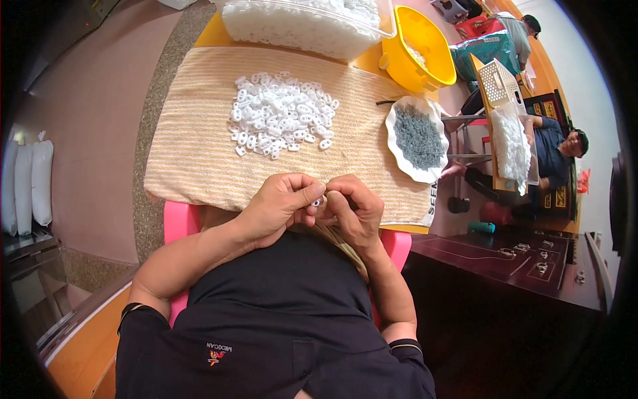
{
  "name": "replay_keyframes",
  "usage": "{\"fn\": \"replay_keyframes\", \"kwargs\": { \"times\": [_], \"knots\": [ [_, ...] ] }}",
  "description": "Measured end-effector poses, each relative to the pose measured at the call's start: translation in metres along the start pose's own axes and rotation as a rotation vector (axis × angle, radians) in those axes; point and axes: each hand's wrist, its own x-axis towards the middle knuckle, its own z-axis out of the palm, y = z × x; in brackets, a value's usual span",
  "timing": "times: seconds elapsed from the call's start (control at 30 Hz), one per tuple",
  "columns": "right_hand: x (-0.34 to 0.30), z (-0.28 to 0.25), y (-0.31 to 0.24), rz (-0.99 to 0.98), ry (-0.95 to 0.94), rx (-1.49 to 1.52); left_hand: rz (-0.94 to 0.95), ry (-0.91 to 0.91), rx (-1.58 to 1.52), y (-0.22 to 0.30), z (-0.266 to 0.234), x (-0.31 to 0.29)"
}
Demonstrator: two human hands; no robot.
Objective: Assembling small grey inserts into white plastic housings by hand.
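My left hand (286,205) pinches a small white plastic piece (316,202) with a dark hole, between thumb and forefinger. Close against it, my right hand (352,209) has its thumb and forefinger pressed together; anything between them is too small to make out. Both hands are over the near edge of a striped tan towel (193,120). Beyond them lies a loose heap of similar white two-holed plastic pieces (282,116). Right of the heap stands a white scalloped dish (393,147) full of tiny grey parts (419,136).
A clear bin (306,43) of white pieces stands at the back, beside a yellow basin (405,63). A short black stick (385,102) lies near the dish. At right, a person (557,149) sits by a table with white pieces (510,146); another person is farther back.
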Motion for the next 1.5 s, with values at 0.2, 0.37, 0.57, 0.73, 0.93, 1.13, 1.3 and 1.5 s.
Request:
{"fn": "replay_keyframes", "kwargs": {
  "times": [0.2, 0.37, 0.57, 0.73, 0.93, 1.13, 1.3, 1.5],
  "knots": [
    [-0.001, 0.003, -0.001, -0.027, 0.026, 0.035, 0.003, -0.006, -0.009, -0.001, -0.002, 0.001],
    [0.0, 0.005, 0.002, -0.111, 0.042, -0.079, -0.002, 0.0, -0.009, 0.0, -0.002, 0.0],
    [-0.005, 0.007, 0.007, 0.094, 0.111, 0.115, 0.001, 0.109, -0.034, 0.002, -0.005, -0.001],
    [-0.006, 0.008, 0.005, 0.181, 0.143, 0.242, 0.033, 0.117, -0.002, 0.0, -0.006, 0.0],
    [-0.005, 0.007, -0.001, 0.218, 0.103, 0.213, 0.016, 0.095, -0.021, -0.002, -0.006, -0.002],
    [-0.003, 0.008, -0.002, 0.223, 0.073, 0.177, 0.017, 0.104, -0.024, 0.0, -0.006, -0.002],
    [-0.003, 0.008, -0.002, 0.216, 0.058, 0.159, 0.026, 0.096, -0.032, 0.0, -0.006, -0.001],
    [-0.004, 0.006, 0.002, 0.198, 0.045, 0.117, 0.024, 0.108, -0.039, -0.001, -0.008, -0.002]
  ]
}}
